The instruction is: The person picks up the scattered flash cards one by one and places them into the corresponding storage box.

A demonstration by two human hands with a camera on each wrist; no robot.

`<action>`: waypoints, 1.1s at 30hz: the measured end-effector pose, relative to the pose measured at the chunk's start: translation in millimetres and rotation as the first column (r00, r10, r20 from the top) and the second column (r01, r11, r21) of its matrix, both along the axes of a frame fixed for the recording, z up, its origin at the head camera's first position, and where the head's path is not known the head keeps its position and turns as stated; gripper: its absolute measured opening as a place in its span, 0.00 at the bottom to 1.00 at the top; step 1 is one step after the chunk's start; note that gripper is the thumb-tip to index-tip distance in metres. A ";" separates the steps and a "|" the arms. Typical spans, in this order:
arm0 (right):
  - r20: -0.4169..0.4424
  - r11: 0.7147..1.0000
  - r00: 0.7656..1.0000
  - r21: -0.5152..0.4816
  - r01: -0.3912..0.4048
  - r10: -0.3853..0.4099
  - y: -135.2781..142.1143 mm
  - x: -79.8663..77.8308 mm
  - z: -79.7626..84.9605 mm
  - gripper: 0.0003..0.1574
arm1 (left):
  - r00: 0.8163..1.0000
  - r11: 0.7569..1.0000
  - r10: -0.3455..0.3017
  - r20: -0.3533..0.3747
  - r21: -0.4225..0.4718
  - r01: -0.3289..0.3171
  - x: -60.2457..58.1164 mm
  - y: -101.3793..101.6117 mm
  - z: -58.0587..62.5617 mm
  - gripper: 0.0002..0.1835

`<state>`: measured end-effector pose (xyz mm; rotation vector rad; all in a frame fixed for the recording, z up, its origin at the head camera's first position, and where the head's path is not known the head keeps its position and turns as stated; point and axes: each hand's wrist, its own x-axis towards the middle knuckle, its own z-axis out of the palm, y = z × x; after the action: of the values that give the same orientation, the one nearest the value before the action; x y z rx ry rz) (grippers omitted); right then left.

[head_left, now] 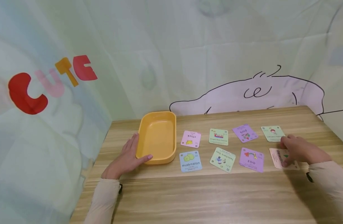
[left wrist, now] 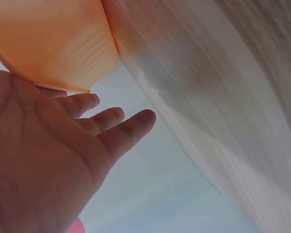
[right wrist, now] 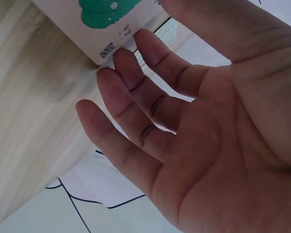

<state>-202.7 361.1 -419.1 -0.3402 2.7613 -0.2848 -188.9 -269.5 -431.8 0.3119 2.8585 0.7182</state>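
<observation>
At the left, my left hand [head_left: 126, 157] rests against a yellow-orange tray [head_left: 172, 154]. Its thumb lies at the near rim and its straight fingers run along the left side. The left wrist view shows the palm and extended fingers beside the tray wall [left wrist: 53, 39]. My right hand [head_left: 301, 151] is over a peach picture card [head_left: 275, 158] at the right end, partly covering it. Its loosely bent fingertips are right at the card's edge in the right wrist view, with the thumb on the near side. Just beyond those fingers lies the green Lantern Festival card [head_left: 269, 132].
Between tray and right hand, picture cards lie in two rows: chick [head_left: 191, 137], Dragon Boat Festival [head_left: 218, 140], park [head_left: 241, 137], muskmelon [head_left: 190, 157], Teachers Day [head_left: 227, 155] and zoo [head_left: 255, 154]. A printed curtain [head_left: 149, 56] hangs behind the wooden table [head_left: 188, 199].
</observation>
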 end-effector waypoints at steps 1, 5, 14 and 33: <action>0.006 1.000 1.000 0.003 0.000 0.000 -0.2 -0.9 0.2 0.40 | 1.000 1.000 0.002 0.003 0.002 -0.002 -0.2 -0.2 -0.2 0.64; 0.044 1.000 0.999 0.008 0.029 -0.030 -0.3 -3.9 -0.4 0.41 | 1.000 1.000 0.014 0.010 0.009 -0.014 0.6 0.1 -0.6 0.65; 0.086 0.998 0.994 0.014 0.063 -0.064 1.8 -6.5 -2.8 0.45 | 1.000 1.000 0.012 0.004 0.010 -0.012 2.1 0.8 -1.6 0.64; 0.074 1.000 0.997 0.011 0.011 -0.012 0.2 -4.4 1.6 0.40 | 1.000 1.000 0.010 0.019 0.026 -0.011 1.1 0.4 0.1 0.64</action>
<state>-207.0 361.2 -417.4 -0.3053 2.6914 -0.2798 -187.8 -269.1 -431.7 0.2924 2.8371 0.7567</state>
